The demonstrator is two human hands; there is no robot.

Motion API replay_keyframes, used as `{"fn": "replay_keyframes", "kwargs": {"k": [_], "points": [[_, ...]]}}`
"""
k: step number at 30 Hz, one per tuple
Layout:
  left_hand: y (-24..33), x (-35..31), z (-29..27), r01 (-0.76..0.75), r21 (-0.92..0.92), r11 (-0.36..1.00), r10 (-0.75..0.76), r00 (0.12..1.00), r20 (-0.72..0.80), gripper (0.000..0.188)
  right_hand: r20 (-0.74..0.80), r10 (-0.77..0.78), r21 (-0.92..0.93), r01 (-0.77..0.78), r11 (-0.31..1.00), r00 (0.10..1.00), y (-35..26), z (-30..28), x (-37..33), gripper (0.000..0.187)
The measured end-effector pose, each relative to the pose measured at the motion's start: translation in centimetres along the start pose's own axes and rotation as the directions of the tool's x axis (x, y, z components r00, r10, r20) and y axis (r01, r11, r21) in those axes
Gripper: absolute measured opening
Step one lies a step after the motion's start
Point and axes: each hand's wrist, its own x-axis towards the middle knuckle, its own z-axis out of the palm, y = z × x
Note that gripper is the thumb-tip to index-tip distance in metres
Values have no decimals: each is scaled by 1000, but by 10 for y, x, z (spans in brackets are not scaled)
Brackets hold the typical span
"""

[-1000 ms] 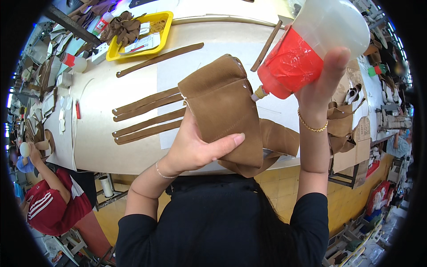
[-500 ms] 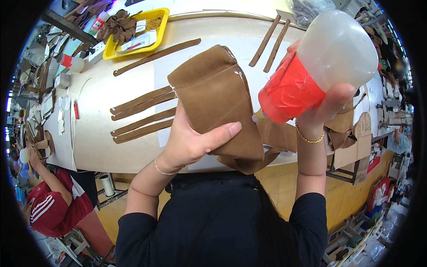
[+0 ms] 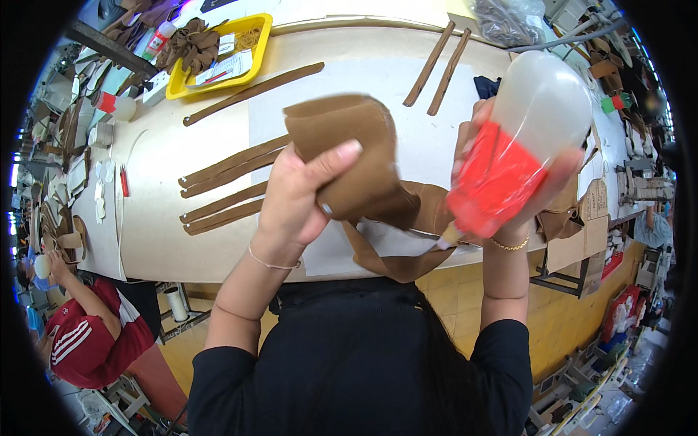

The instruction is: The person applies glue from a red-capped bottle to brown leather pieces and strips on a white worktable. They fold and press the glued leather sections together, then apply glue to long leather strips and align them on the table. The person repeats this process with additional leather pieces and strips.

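Observation:
My left hand [image 3: 294,196] is closed on a folded brown suede-like leather piece [image 3: 367,156], its thumb pressed over the front. Motion blurs the piece's upper edge. In my right hand [image 3: 549,192] is a translucent squeeze bottle [image 3: 549,98] wrapped in red tape. The bottle tilts so that its narrow nozzle [image 3: 448,237] points down and left, apart from the held piece. Below the nozzle and partly behind the held piece lies more brown leather [image 3: 432,207], with a curved band [image 3: 396,267] at the table's near edge.
Several brown strips [image 3: 225,171] lie left of my left hand, with two more strips [image 3: 447,69] at the far side. A yellow tray [image 3: 258,62] holds strips and papers. Cardboard [image 3: 585,240] stands at the right. A co-worker in a red shirt [image 3: 87,334] works at the left.
The bottle has moved down and its nozzle has come away from the leather piece's edge. My left hand has turned and shifted the piece, which now looks more folded over.

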Motion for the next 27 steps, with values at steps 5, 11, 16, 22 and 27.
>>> {"fn": "replay_keyframes", "kwargs": {"k": [5,11,16,22,27], "points": [[-11,11,-16,229,-448,864,-192,973,128,34,354,143,419,-294,859,924,-13,-31,25,91],[11,3,9,-4,76,997,-8,986,165,50,280,62,471,-193,861,958,-26,-31,39,90],[40,-2,44,-183,599,779,69,976,208,75,91,-160,347,119,930,983,-46,-16,62,87],[56,-1,57,-236,688,686,33,955,295,76,138,-595,92,588,803,791,-57,34,86,67],[59,-2,60,-215,661,719,7,953,302,76,161,-505,225,467,855,848,-73,51,86,53]]}}
